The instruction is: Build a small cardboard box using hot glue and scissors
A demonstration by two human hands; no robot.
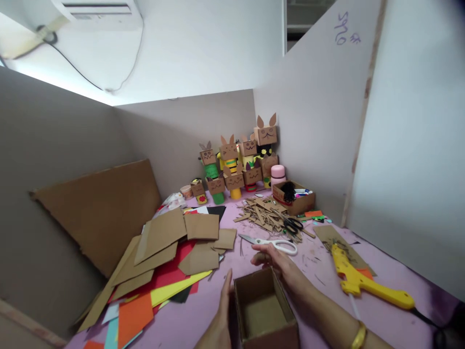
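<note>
A small open-topped cardboard box (267, 310) stands near the front edge of the view, between both hands. My left hand (222, 315) is upright along the box's left side, its fingers stretched and only partly in view. On the right, my right hand (279, 266) reaches past the box's far right corner with fingers extended and apart, its palm near the box wall. White-handled scissors (279, 244) lie just beyond the right hand. The box's inside is bare brown cardboard.
Cardboard sheets (162, 235) and coloured paper (136, 315) pile up on the left. A yellow glue gun (381, 291) lies right. Cardboard scraps (263, 213), black scissors (292, 225), a supply box (296, 201) and several cardboard animal figures (232, 179) stand or lie behind, before grey partitions.
</note>
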